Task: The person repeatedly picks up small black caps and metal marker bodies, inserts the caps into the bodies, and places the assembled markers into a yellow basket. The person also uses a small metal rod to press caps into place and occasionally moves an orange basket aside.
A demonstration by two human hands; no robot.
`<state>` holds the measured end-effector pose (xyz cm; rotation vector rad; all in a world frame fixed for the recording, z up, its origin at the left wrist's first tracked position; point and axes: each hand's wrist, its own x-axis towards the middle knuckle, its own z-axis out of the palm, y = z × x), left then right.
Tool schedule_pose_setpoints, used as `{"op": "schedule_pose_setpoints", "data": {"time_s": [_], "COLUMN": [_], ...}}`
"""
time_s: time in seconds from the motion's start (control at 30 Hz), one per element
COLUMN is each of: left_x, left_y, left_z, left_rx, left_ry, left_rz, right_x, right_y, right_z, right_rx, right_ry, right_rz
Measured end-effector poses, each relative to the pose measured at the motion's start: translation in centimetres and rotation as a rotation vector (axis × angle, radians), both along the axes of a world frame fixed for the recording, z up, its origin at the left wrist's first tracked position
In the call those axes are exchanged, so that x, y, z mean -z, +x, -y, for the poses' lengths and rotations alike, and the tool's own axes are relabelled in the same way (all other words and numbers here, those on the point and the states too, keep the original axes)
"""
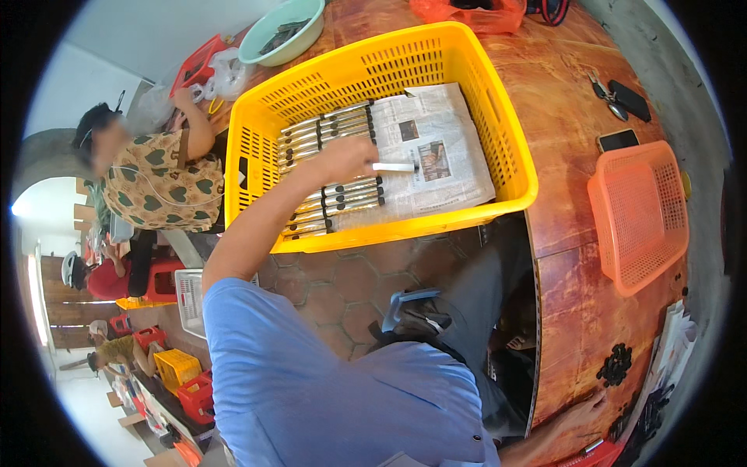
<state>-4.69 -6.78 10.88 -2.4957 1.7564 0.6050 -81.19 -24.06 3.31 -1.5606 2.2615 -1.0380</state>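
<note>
My left hand (pixel 348 159) is closed over the yellow basket (pixel 373 232), gripping a short white tube (pixel 394 166) with a dark tip. The tube lies level above a newspaper sheet (pixel 443 159) spread inside the basket. Beneath and left of this hand, rows of shiny gold-and-silver tubes (pixel 342 201) with black ends lie side by side. Far to the lower right, my right hand (pixel 585 411) rests low over the table with its fingertips drawn together, near a pile of small black pieces (pixel 615 365). Whatever is between those fingertips is too small to make out.
An orange mesh basket (pixel 640 218) stands on the wood-patterned table (pixel 572 311), with a phone (pixel 618 140) and keys (pixel 609 97) beyond it. A pale green basin (pixel 282 33) holds dark strips. Across the table a person (pixel 159 175) sits at left. A red tray (pixel 599 453) is by my right hand.
</note>
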Motion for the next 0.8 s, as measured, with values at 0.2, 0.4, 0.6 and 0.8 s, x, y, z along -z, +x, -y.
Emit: {"op": "schedule_pose_setpoints", "data": {"time_s": [0.2, 0.4, 0.6, 0.8], "left_x": [4.1, 7.7, 7.6, 6.9], "left_y": [-2.6, -2.3, -1.9, -1.7], "left_z": [-2.3, -6.6, -6.8, -6.9], "left_rx": [0.139, 0.158, 0.09, 0.056], "left_ry": [0.214, 0.274, 0.446, 0.503], "left_rz": [-0.138, -0.015, 0.027, 0.061], "right_x": [-1.9, -0.1, 2.9, 1.9], "right_y": [2.4, -0.8, -5.1, -3.0], "right_z": [-0.7, 0.8, 1.5, 1.3], "right_rx": [0.066, 0.028, -0.002, 0.015], "right_ry": [0.029, 0.051, -0.012, -0.009], "right_rz": [-0.129, -0.261, -0.285, -0.302]}}
